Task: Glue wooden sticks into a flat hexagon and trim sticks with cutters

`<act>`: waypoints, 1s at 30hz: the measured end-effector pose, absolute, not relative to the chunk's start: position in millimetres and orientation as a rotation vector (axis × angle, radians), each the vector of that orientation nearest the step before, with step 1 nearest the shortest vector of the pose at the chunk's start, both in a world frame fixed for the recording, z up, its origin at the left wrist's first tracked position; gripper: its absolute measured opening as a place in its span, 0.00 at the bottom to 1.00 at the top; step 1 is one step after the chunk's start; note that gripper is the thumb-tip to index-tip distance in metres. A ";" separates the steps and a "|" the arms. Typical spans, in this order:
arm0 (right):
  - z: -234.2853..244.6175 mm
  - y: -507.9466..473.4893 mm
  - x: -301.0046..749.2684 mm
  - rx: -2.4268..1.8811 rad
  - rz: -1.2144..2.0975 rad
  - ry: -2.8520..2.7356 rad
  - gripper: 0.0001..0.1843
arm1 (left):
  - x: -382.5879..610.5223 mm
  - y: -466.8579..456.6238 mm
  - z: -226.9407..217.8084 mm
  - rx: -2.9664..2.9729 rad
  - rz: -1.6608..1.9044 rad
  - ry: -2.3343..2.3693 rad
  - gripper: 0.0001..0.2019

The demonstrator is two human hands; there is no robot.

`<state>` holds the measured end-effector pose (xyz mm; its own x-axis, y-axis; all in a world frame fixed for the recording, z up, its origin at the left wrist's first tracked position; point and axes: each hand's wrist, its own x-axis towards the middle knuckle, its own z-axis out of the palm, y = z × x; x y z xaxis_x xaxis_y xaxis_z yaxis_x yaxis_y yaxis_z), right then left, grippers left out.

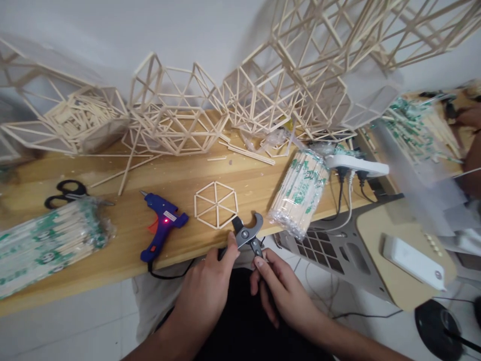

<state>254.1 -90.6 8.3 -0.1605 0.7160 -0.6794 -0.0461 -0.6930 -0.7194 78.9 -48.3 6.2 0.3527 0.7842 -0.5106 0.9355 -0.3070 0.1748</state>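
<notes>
Both my hands hold a grey hand cutter with a curved hook jaw and a dark, blunt-ended jaw, spread apart above the table's front edge. My left hand wraps round one handle, its index finger against the tool near the pivot. My right hand grips the other handle, thumb along it. Nothing shows between the jaws. Just beyond them lies a flat hexagon of wooden sticks with spokes meeting in the middle. A blue glue gun with an orange trigger and a lit red light lies left of the hexagon.
Several stick frameworks stand along the wall. Wrapped stick packs lie left and right. Black scissors rest at left. A white power strip carries plugs and cords. At far right is another person's arm.
</notes>
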 end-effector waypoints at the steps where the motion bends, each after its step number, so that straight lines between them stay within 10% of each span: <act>1: 9.7 -89.1 255.5 -1.592 1.906 -0.767 0.32 | 81.1 -47.9 6.9 2.187 -0.475 1.501 0.28; 30: 14.5 -85.8 269.7 -1.608 1.929 -0.789 0.28 | 86.0 -68.7 -11.0 2.311 -0.085 1.645 0.21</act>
